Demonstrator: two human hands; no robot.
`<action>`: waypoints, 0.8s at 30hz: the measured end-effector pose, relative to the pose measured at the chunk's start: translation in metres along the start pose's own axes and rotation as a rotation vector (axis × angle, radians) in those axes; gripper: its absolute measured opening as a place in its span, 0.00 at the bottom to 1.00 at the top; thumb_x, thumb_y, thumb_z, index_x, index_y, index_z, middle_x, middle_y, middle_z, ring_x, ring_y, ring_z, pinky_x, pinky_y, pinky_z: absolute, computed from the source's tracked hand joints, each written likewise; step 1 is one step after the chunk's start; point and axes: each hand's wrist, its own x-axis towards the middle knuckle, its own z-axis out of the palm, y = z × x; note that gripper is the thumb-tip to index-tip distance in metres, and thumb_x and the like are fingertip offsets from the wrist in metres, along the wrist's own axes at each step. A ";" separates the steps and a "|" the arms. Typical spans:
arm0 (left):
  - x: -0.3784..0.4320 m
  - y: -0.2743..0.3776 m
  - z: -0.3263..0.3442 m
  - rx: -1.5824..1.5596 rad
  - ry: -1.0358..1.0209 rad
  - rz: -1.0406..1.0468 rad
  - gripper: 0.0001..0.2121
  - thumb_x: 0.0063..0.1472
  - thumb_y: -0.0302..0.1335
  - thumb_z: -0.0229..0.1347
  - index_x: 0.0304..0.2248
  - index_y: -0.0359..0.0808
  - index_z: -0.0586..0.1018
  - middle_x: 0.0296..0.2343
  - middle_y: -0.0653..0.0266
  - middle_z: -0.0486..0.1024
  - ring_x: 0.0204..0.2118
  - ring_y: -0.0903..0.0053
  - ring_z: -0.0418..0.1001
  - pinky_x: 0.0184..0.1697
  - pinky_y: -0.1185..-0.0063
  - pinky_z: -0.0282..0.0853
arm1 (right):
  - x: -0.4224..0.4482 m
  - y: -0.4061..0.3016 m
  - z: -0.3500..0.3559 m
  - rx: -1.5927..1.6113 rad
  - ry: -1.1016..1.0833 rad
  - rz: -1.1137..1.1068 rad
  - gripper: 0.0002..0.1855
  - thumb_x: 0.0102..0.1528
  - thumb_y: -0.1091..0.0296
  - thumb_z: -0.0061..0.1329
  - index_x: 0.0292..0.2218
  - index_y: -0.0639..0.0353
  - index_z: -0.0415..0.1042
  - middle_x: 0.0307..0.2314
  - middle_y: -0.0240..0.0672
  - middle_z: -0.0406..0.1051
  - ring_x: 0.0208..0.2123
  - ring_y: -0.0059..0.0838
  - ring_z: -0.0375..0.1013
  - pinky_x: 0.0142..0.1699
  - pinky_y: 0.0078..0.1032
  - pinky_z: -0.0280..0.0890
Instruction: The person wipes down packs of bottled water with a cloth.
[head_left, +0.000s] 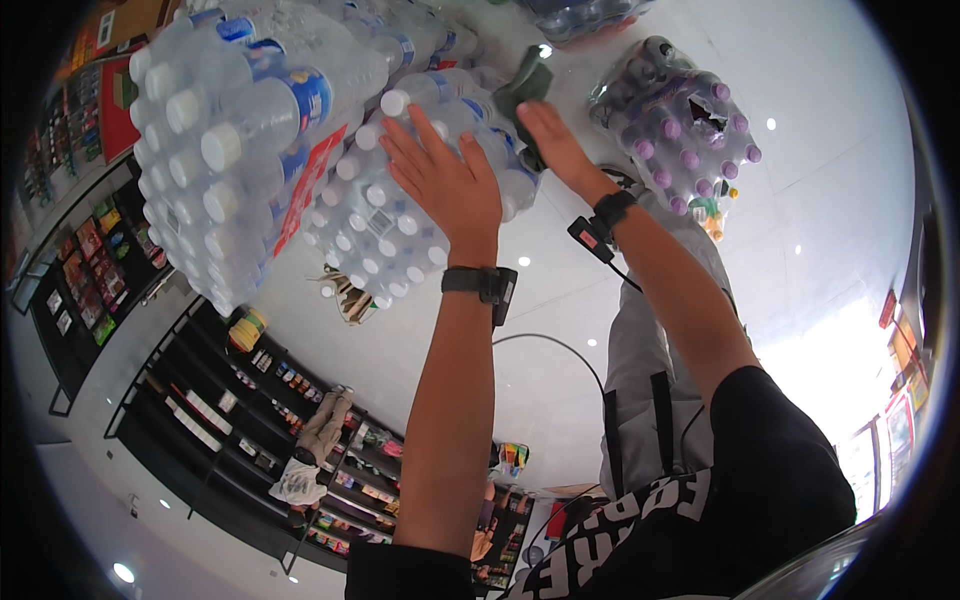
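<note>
My left hand (448, 184) is spread flat, fingers apart, over a shrink-wrapped pack of clear water bottles (386, 199) with white caps and blue labels. It holds nothing; whether the palm presses on the film cannot be told. My right hand (562, 146) is at the pack's right side, with a dark green cloth (529, 82) at its fingers. The cloth extends above and below the fingertips, and my thumb is hidden. Both wrists wear black straps with small cabled boxes. A larger stack of wrapped water bottles (247, 127) rises on the left, with a red printed strip (311, 187) along its side.
A wrapped pack of dark bottles with pink caps (686, 142), its film torn, stands right of my feet. Another wrapped pack (585, 19) is at the top edge. Black store shelves (225, 420) hold goods. A person (307, 457) is near them. The pale floor (555, 300) reflects lights.
</note>
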 end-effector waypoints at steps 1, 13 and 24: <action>-0.001 0.001 0.000 0.054 0.015 -0.016 0.32 0.69 0.38 0.44 0.68 0.36 0.53 0.68 0.42 0.42 0.71 0.45 0.39 0.69 0.52 0.35 | 0.004 0.011 0.008 0.005 0.000 0.002 0.27 0.68 0.44 0.40 0.51 0.61 0.69 0.50 0.47 0.68 0.54 0.46 0.64 0.61 0.34 0.57; 0.001 0.000 -0.003 0.133 -0.038 -0.054 0.32 0.68 0.40 0.41 0.68 0.34 0.54 0.68 0.43 0.43 0.71 0.46 0.40 0.69 0.51 0.36 | 0.099 0.090 0.038 0.067 -0.176 0.204 0.27 0.70 0.46 0.34 0.52 0.62 0.68 0.45 0.55 0.74 0.49 0.53 0.71 0.56 0.36 0.62; -0.003 -0.005 -0.004 0.160 -0.040 -0.061 0.34 0.72 0.48 0.37 0.67 0.33 0.54 0.68 0.41 0.45 0.71 0.47 0.43 0.68 0.50 0.38 | 0.183 0.085 0.037 -0.051 -0.466 0.331 0.32 0.70 0.43 0.30 0.59 0.62 0.65 0.54 0.47 0.70 0.54 0.40 0.68 0.63 0.31 0.57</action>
